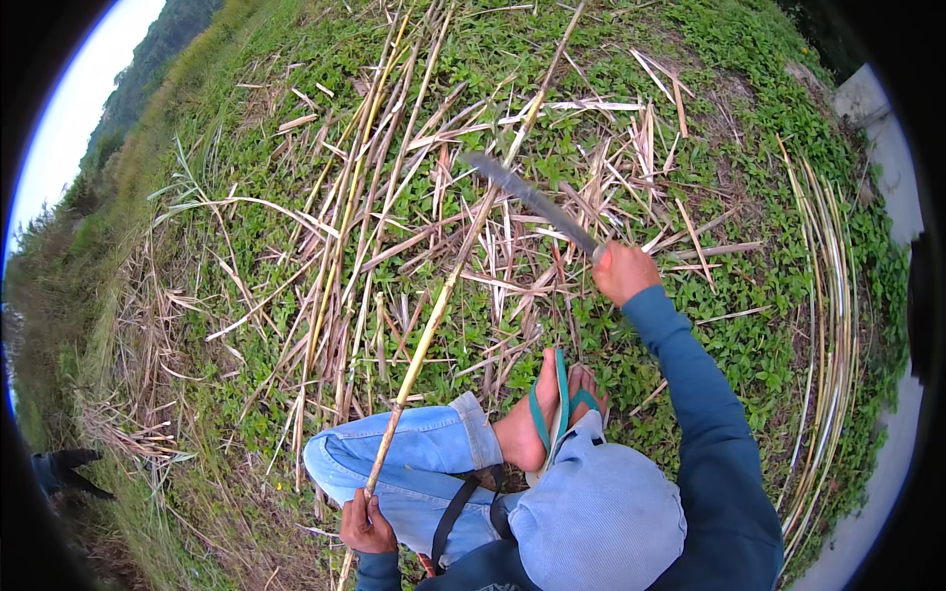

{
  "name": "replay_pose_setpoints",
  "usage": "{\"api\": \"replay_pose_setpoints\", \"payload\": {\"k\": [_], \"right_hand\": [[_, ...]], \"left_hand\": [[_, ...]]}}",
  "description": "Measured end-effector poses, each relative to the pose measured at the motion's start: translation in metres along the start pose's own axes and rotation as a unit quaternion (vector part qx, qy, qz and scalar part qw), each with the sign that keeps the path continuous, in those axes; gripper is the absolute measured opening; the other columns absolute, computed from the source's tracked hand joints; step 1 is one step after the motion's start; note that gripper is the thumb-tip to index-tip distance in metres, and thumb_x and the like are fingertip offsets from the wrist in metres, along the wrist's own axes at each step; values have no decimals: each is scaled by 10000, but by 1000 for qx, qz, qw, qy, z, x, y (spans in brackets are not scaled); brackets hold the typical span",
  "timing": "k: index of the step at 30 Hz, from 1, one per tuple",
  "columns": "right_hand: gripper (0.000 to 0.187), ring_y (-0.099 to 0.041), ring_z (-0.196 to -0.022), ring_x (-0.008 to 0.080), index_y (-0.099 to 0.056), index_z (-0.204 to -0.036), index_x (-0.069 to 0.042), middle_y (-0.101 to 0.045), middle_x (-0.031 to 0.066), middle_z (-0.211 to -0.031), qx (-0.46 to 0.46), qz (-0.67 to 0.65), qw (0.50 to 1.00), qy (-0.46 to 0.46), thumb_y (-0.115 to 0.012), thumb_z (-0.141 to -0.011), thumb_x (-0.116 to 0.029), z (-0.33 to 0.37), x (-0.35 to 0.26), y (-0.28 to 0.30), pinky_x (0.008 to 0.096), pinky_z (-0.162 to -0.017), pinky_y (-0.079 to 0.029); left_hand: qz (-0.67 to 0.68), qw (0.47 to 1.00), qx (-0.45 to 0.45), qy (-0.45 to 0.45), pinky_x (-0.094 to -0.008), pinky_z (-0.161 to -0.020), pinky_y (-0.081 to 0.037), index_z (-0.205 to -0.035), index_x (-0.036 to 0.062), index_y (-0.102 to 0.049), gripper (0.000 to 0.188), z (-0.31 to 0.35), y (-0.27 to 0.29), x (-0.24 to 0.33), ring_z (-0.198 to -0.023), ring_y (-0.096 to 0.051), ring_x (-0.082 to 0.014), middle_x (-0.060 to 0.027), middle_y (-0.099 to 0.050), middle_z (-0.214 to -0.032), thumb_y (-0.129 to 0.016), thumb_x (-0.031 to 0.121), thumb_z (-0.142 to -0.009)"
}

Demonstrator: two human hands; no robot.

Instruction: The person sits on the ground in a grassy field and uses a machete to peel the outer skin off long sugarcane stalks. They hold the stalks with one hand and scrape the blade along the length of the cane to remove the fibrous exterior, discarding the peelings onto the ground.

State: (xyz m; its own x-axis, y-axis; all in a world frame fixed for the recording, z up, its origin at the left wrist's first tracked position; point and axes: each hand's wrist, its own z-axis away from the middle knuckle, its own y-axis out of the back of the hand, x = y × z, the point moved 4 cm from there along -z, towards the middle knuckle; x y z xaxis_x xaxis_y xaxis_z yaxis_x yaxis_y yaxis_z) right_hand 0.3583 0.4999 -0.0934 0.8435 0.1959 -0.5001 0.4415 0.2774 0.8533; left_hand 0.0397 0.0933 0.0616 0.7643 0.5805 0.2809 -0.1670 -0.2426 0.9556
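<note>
A long yellow cane stalk (424, 350) slants from the lower left across my bent left leg and on over the ground toward the top of the view. Near its lower end, my left hand (367, 524) is closed around it. My right hand (628, 274), out ahead and to the right, grips the handle of a machete (542, 204). The dark blade points up and left, and its tip part overlaps the stalk in this view. Whether blade and stalk touch, I cannot tell. Dry strips of husk (503, 266) lie under and around the stalk.
More cane stalks (340, 236) lie to the left of mine. A bundle of thin canes (833, 335) lies at the right beside a pale concrete edge (892, 177). My sandalled foot (532, 419) rests on low green plants. Dark legs or boots (71, 471) show at the far left.
</note>
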Motion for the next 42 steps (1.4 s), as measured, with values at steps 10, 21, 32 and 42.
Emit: {"api": "replay_pose_setpoints", "payload": {"k": [10,21,32,42], "right_hand": [[232,-624,-597,396,-607,-813,-14,-632,207,-675,16,3,1000,19,-561,-772,-237,0,-2,-3,488,-601,-518],[232,-628,-665,400,-566,-814,-40,-632,203,-676,-29,-75,997,-13,-642,-714,-235,35,-15,-22,502,-663,-504],[230,-626,-597,361,-544,-792,-63,-616,151,-661,-4,-34,996,86,-672,-691,-225,54,-1,-1,471,-584,-505],[233,-632,-618,375,-567,-803,-60,-612,179,-640,34,-16,999,22,-666,-704,-246,46,25,28,472,-596,-516]], "left_hand": [[69,998,-5,12,-331,-511,-383,-995,-41,-629,191,2,-4,-6,-541,-501,-189,-98,-516,-639,-612,113,-883],[364,838,-329,238,-215,-464,-221,-881,26,-551,262,-13,-9,-22,-511,-319,-33,39,-422,-600,-536,276,-958],[493,553,-543,396,-230,-414,-188,-932,8,-490,353,7,-16,-37,-445,-243,-59,32,-323,-577,-474,358,-967],[504,481,-580,422,-229,-418,-205,-888,14,-477,382,29,-18,-41,-457,-261,-60,36,-319,-583,-416,377,-989]]}}
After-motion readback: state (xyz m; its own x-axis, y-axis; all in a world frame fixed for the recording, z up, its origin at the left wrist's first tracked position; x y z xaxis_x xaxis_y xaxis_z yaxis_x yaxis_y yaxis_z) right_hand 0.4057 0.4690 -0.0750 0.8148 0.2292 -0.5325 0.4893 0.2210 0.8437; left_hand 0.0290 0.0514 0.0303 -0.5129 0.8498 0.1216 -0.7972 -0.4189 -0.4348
